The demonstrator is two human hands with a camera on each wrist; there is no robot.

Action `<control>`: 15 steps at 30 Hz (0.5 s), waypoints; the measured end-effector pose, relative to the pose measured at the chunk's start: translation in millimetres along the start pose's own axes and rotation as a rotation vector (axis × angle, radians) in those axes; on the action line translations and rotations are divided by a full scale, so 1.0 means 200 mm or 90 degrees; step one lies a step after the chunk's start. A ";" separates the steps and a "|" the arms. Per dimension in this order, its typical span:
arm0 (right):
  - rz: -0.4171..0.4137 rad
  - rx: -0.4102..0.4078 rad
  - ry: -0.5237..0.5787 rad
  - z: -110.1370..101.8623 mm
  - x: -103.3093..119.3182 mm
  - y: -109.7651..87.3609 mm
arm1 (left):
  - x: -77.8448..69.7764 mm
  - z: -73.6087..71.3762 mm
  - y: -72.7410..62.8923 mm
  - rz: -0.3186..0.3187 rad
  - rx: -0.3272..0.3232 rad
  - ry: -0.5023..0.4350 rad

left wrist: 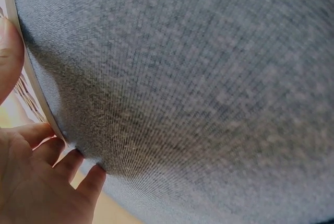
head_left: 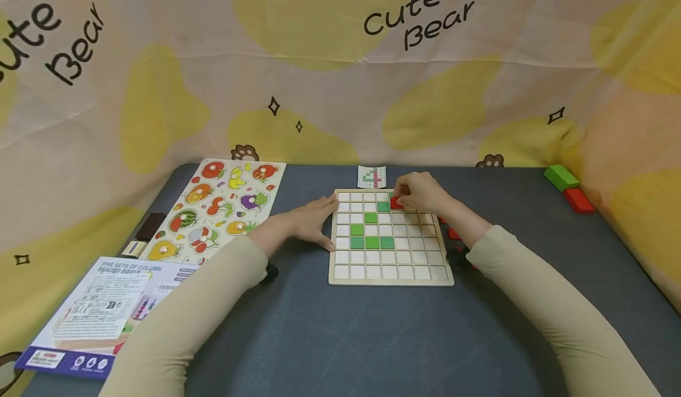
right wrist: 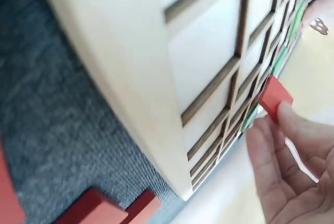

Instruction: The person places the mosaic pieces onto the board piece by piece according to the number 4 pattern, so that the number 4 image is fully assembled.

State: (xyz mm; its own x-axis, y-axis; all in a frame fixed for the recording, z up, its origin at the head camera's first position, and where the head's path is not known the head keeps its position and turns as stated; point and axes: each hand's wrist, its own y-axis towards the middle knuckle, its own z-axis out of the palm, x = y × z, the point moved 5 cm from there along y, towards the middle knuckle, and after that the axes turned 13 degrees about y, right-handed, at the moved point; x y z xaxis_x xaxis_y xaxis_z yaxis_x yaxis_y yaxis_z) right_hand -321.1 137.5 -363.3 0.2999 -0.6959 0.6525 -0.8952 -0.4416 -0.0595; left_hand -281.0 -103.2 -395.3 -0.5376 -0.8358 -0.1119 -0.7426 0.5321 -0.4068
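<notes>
A wooden grid board (head_left: pixel 391 282) with white squares lies on the table, several green tiles (head_left: pixel 370 218) set in its cells. My right hand (head_left: pixel 420 191) pinches a red tile (right wrist: pixel 275 97) between thumb and fingers, over the board's far rows. In the head view that red tile overlaps a cell beside a green one. My left hand (head_left: pixel 310 223) rests at the board's left edge, fingers extended, thumb near the frame. The left wrist view shows those fingers (left wrist: pixel 68 164) along the board's side.
A small pattern card (head_left: pixel 372 177) lies beyond the board. Loose red tiles (right wrist: pixel 94 208) sit by its right side. Green and red blocks (head_left: pixel 561 177) stand at the far right. On the left are a fruit puzzle board (head_left: pixel 218 184) and a printed box (head_left: pixel 101 308).
</notes>
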 end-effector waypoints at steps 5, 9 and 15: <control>0.003 0.014 -0.014 0.00 0.00 0.00 | -0.01 -0.01 0.00 -0.001 0.002 0.000; 0.009 0.035 0.000 -0.01 -0.01 0.00 | -0.01 -0.01 -0.01 0.000 0.001 -0.002; 0.016 0.032 -0.003 -0.01 -0.02 0.01 | 0.00 -0.01 -0.01 -0.004 0.005 -0.005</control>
State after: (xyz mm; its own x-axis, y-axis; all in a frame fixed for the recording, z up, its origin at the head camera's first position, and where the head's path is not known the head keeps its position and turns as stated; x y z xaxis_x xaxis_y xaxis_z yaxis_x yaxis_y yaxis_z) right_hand -325.1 140.3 -365.3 0.2793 -0.7096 0.6469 -0.8850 -0.4516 -0.1133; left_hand -280.0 -103.0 -392.8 -0.5295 -0.8402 -0.1169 -0.7427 0.5257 -0.4148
